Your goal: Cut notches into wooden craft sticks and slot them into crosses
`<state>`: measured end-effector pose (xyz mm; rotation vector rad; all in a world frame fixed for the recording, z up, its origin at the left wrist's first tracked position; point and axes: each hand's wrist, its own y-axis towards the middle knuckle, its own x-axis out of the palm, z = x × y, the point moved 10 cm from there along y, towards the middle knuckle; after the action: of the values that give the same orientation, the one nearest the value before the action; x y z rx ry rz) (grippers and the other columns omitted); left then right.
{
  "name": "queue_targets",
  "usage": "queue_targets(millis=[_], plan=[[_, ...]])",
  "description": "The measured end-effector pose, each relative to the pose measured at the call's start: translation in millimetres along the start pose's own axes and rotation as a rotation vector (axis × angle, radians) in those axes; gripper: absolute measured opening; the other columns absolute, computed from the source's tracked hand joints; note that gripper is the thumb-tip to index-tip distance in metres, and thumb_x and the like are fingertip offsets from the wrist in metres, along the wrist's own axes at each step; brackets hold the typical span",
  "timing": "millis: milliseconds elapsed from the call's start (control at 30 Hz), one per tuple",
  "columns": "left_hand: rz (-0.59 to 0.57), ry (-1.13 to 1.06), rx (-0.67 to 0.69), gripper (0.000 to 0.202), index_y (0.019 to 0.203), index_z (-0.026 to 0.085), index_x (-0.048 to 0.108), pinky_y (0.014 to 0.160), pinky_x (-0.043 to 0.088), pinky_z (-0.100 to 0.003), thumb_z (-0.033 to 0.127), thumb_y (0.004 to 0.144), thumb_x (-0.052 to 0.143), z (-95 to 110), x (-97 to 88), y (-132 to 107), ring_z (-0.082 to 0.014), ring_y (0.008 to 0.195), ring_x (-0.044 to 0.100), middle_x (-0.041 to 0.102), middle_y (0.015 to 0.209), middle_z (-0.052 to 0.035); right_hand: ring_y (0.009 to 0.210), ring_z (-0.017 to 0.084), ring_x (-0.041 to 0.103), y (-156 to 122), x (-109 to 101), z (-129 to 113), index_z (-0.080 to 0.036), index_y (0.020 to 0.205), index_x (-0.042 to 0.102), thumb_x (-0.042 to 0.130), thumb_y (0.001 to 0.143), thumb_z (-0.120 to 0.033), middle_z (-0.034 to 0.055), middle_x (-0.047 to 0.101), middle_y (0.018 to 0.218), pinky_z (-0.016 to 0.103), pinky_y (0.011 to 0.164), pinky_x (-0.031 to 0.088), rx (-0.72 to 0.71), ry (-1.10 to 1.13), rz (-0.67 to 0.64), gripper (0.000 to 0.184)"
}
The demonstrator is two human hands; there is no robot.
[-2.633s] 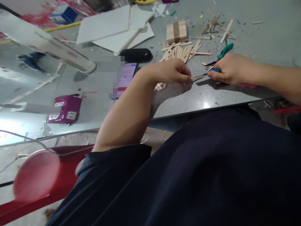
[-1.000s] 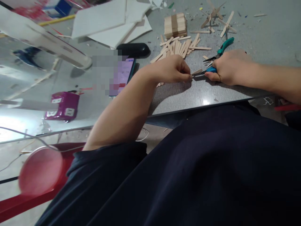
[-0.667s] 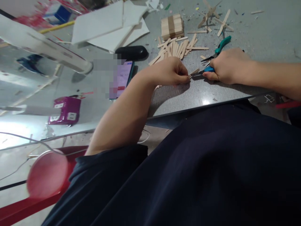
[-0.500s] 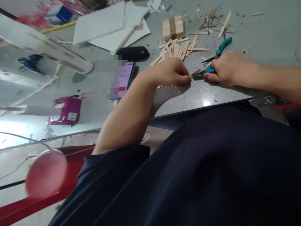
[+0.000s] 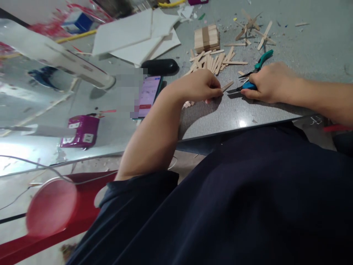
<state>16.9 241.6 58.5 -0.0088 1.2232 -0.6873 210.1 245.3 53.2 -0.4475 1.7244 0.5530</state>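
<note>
Head view: left hand (image 5: pixel 202 86), one stick (image 5: pixel 227 85); right hand (image 5: pixel 270 82), one cutter (image 5: pixel 248 87).

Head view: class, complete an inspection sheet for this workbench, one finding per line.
Surface: grey table, speckled with wood scraps.
Job's things: wooden stick; pliers with teal handles; loose sticks; banded bundle.
Clutter: phone, black case, white boards, purple box.
Grippers: left hand pinches the wooden stick; right hand grips the pliers.
Cables: white wire below the table edge.
Surroundings: red stool, lower left.
</note>
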Motion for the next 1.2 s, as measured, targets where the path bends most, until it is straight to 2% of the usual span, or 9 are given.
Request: queue_targets(millis=[167,267,500,700,800,900,1033,1100,1200], plan=[[-0.008,-0.044,0.089,0.024,0.079,0.018,0.08,0.066,0.04,-0.032,0.034,0.097,0.074,-0.3,1.3,4.4,-0.0163,0.06,0.064,0.072,0.063,-0.0033,0.06,0.022,0.043,1.0,-7.2,-1.4,-0.029,0.064,0.041,0.075,0.094,-0.094,-0.0011,0.022,0.05,0.041,0.064,0.033,-0.139,0.192,0.177,0.08],[-0.007,-0.05,0.095,0.025,0.079,0.018,0.079,0.067,0.04,-0.032,0.036,0.097,0.075,-3.5,2.3,5.1,-0.0161,0.06,0.062,0.071,0.063,-0.0034,0.058,0.022,0.041,0.9,-7.0,-0.2,-0.029,0.064,0.041,0.072,0.096,-0.094,-0.0009,0.022,0.049,0.04,0.059,0.031,-0.171,0.197,0.196,0.079],[-0.033,-0.021,0.067,0.022,0.084,0.018,0.081,0.068,0.039,-0.033,0.034,0.097,0.073,-1.2,3.5,2.3,-0.0164,0.059,0.061,0.073,0.065,-0.0033,0.08,0.03,0.068,3.1,0.8,7.4,-0.03,0.063,0.045,0.082,0.093,-0.091,0.004,0.048,0.054,0.042,0.068,0.043,-0.123,0.386,0.109,0.078],[-0.04,-0.019,0.069,0.018,0.087,0.018,0.081,0.068,0.039,-0.033,0.029,0.097,0.071,0.1,3.6,2.0,-0.0162,0.061,0.063,0.073,0.065,-0.0027,0.072,0.023,0.048,5.9,-2.5,7.3,-0.029,0.062,0.046,0.085,0.091,-0.092,-0.0017,0.024,0.051,0.042,0.075,0.035,-0.092,0.313,0.07,0.079],[0.0,-0.117,0.135,0.02,0.079,0.019,0.073,0.066,0.042,-0.032,0.029,0.097,0.073,5.9,-0.2,-0.1,-0.0159,0.061,0.062,0.071,0.064,-0.003,0.071,0.024,0.038,7.5,-14.7,6.9,-0.031,0.064,0.049,0.082,0.091,-0.093,-0.0004,0.023,0.052,0.043,0.074,0.03,-0.143,0.355,0.082,0.075],[0.161,-0.348,0.283,0.03,0.075,0.022,0.063,0.064,0.046,-0.031,0.037,0.099,0.074,17.6,-16.8,-6.4,-0.0147,0.062,0.059,0.066,0.065,-0.0031,0.068,0.022,0.028,8.0,-28.5,9.7,-0.032,0.068,0.051,0.066,0.1,-0.095,0.0005,0.031,0.056,0.043,0.072,0.022,-0.179,0.336,0.079,0.072],[0.39,-0.632,0.427,0.046,0.08,0.026,0.058,0.061,0.052,-0.031,0.062,0.098,0.078,23.8,-37.3,-17.9,-0.0142,0.063,0.059,0.061,0.068,-0.0018,0.066,0.019,0.031,4.6,-44.3,6.3,-0.03,0.068,0.042,0.036,0.109,-0.097,-0.0007,0.035,0.06,0.042,0.072,0.023,-0.249,0.383,0.074,0.078],[0.428,-0.685,0.484,0.055,0.081,0.026,0.06,0.057,0.049,-0.029,0.075,0.095,0.081,29.8,-39.6,-22.0,-0.0128,0.059,0.058,0.06,0.067,-0.0007,0.065,0.018,0.032,2.2,-49.0,2.9,-0.03,0.067,0.037,0.03,0.107,-0.102,-0.0018,0.033,0.06,0.041,0.07,0.024,-0.264,0.431,0.084,0.082],[0.394,-0.755,0.585,0.07,0.079,0.024,0.065,0.051,0.043,-0.027,0.089,0.089,0.086,44.7,-37.0,-27.6,-0.011,0.053,0.056,0.06,0.062,0.0006,0.061,0.017,0.033,-2.0,-51.8,-5.1,-0.029,0.066,0.04,0.03,0.105,-0.106,-0.0029,0.036,0.059,0.04,0.066,0.026,-0.275,0.491,0.093,0.086]])
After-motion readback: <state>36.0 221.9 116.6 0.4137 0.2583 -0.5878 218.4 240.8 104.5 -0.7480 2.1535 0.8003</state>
